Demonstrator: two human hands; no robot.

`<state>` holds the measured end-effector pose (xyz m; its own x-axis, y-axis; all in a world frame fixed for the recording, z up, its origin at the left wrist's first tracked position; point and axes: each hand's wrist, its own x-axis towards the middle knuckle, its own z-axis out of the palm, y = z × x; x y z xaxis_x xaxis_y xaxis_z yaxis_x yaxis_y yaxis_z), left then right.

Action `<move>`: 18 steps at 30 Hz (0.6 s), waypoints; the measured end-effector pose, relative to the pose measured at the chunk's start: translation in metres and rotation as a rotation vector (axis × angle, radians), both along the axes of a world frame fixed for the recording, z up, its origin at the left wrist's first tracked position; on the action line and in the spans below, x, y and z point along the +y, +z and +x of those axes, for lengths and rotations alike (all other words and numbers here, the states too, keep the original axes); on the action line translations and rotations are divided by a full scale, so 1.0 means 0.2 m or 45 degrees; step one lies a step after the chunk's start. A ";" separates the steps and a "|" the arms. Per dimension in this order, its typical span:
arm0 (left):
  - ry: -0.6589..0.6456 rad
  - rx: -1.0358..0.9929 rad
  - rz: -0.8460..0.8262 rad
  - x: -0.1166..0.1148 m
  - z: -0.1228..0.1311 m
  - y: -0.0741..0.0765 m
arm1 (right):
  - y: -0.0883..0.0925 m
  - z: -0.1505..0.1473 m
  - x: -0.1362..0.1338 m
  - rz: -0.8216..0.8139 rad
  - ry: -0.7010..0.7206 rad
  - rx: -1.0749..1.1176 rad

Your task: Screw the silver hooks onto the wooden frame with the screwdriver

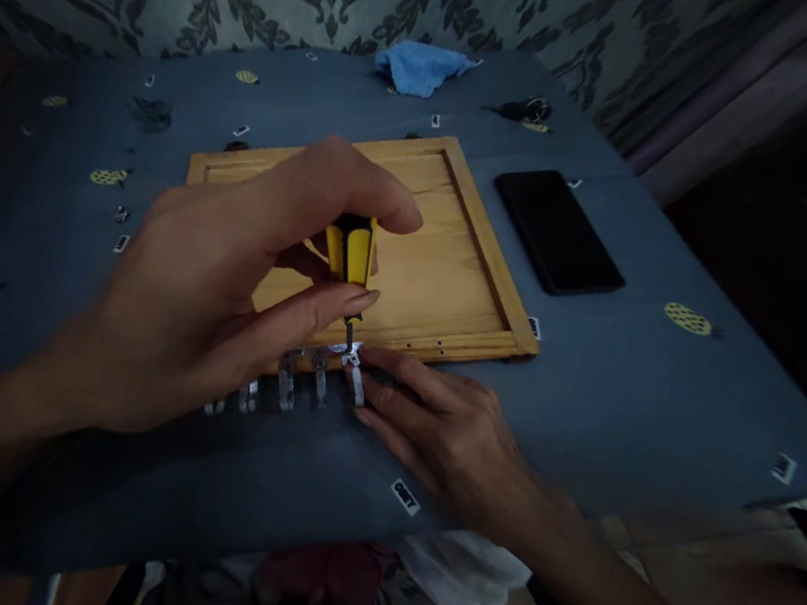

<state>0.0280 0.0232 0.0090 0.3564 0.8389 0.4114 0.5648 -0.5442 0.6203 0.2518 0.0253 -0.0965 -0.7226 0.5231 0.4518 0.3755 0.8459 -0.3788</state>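
Observation:
A yellow and black screwdriver [350, 252] stands nearly upright in my left hand [201, 282], its handle between the thumb and fingers. Its tip meets a silver metal hook [359, 385] at the near edge of a wooden framed panel [485, 239]. My right hand [464, 433] has its fingertips against that hook and the panel's edge. Part of a dark thing shows between the right fingers; I cannot make out what it is. Several similar hooks [286, 384] line the edge to the left, some partly behind my left hand. Small holes dot the wood on the right.
The panel lies on a table with a blue patterned cloth [660, 412]. A black phone [558, 232] lies to its right. Farther back are a blue cloth [423, 68] and a small dark object [523, 108]. A small metal piece [121, 214] lies at the left.

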 end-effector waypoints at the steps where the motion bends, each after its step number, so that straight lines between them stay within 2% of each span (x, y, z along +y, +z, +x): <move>1: -0.005 0.012 0.005 0.00 0.00 0.00 | 0.00 0.00 0.00 -0.005 -0.001 -0.006; 6: -0.085 0.135 0.130 0.03 -0.02 -0.01 | -0.01 0.01 0.00 0.004 -0.004 -0.009; 12: -0.061 0.414 0.342 0.03 -0.02 0.01 | -0.01 0.01 0.00 0.043 -0.027 -0.002; 18: -0.056 0.379 0.344 0.04 -0.01 0.00 | -0.02 0.00 0.00 0.078 -0.019 0.014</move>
<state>0.0264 0.0304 0.0095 0.5263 0.6963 0.4880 0.6710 -0.6927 0.2645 0.2526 0.0251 -0.0996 -0.7097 0.5049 0.4913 0.3841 0.8619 -0.3310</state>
